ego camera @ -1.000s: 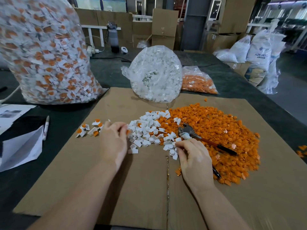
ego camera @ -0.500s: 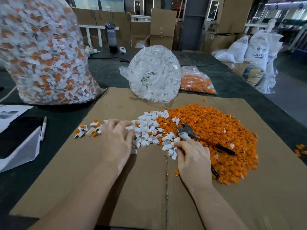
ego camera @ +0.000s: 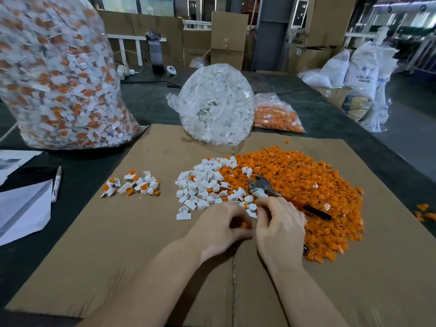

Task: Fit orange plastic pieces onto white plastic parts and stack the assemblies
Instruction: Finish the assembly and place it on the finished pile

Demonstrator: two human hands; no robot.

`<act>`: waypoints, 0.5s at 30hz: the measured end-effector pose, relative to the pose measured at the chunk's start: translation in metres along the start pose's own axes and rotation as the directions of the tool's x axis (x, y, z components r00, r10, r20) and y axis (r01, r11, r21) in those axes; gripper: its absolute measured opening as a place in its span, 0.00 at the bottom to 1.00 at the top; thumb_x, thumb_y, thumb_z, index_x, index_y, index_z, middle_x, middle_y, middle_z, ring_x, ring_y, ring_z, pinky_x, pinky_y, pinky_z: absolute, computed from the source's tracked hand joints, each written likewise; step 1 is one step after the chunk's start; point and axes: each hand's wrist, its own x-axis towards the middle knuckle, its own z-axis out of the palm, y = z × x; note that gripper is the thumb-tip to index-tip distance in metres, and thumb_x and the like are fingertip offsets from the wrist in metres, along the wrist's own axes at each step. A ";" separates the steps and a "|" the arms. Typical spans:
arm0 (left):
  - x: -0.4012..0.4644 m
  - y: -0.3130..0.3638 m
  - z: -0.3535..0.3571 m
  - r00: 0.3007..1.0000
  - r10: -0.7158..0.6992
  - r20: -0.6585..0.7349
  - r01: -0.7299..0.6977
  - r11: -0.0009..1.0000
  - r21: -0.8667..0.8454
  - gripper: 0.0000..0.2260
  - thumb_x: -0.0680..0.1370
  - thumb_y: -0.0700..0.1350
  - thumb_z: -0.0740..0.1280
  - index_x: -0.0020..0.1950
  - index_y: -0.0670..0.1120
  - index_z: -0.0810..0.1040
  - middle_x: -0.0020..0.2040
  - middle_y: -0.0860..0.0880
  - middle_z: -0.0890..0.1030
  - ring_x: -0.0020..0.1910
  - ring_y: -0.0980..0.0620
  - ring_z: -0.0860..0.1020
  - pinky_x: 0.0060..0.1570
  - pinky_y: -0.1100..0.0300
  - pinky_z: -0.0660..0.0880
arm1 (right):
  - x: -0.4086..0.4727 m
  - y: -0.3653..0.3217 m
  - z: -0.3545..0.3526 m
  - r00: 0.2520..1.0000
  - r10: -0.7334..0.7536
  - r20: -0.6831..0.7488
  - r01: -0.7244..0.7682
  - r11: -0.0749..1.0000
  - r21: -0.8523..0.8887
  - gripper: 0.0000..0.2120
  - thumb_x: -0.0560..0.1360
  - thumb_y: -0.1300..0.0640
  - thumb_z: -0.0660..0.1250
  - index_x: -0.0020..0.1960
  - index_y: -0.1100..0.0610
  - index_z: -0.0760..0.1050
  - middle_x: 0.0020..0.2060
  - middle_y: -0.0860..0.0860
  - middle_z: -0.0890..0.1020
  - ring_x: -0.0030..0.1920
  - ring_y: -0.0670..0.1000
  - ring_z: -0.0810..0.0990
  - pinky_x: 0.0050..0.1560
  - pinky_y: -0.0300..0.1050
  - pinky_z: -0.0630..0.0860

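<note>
Step in hand: fitting. Left hand (ego camera: 219, 228) and right hand (ego camera: 278, 228) meet at lower centre, each grip curled; left pinches an orange piece (ego camera: 244, 224), right's contents hidden. White parts (ego camera: 203, 185) and orange heap (ego camera: 306, 185) lie above; finished assemblies (ego camera: 134, 184) centre-left. Next: press home, add to assemblies.

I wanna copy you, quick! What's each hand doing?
Left hand: curled around an orange piece.
Right hand: fingers curled; what it holds cannot be told.
</note>
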 end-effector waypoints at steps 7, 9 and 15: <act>0.002 -0.004 -0.001 0.949 -0.316 -0.022 0.224 0.718 -0.659 0.07 0.72 0.37 0.70 0.42 0.48 0.83 0.37 0.48 0.84 0.38 0.54 0.81 0.43 0.60 0.77 | -0.001 -0.007 -0.004 0.944 -0.258 0.207 0.240 0.965 0.106 0.13 0.68 0.67 0.68 0.52 0.60 0.81 0.42 0.52 0.80 0.44 0.53 0.79 0.46 0.46 0.77; 0.002 -0.002 0.000 0.950 -0.304 0.069 0.251 0.613 -0.749 0.08 0.75 0.36 0.67 0.43 0.47 0.84 0.40 0.44 0.83 0.40 0.49 0.81 0.47 0.53 0.78 | 0.000 -0.006 -0.002 0.952 -0.236 0.193 0.224 0.971 0.082 0.12 0.69 0.69 0.71 0.51 0.61 0.81 0.41 0.54 0.81 0.44 0.54 0.81 0.46 0.44 0.77; 0.007 -0.004 0.000 0.934 -0.310 -0.177 0.201 0.866 -0.459 0.05 0.75 0.41 0.68 0.42 0.50 0.81 0.38 0.56 0.81 0.39 0.60 0.79 0.45 0.70 0.74 | 0.003 -0.004 -0.004 0.995 -0.024 0.094 0.006 0.983 0.184 0.10 0.71 0.69 0.71 0.51 0.64 0.81 0.45 0.55 0.83 0.47 0.54 0.82 0.50 0.43 0.76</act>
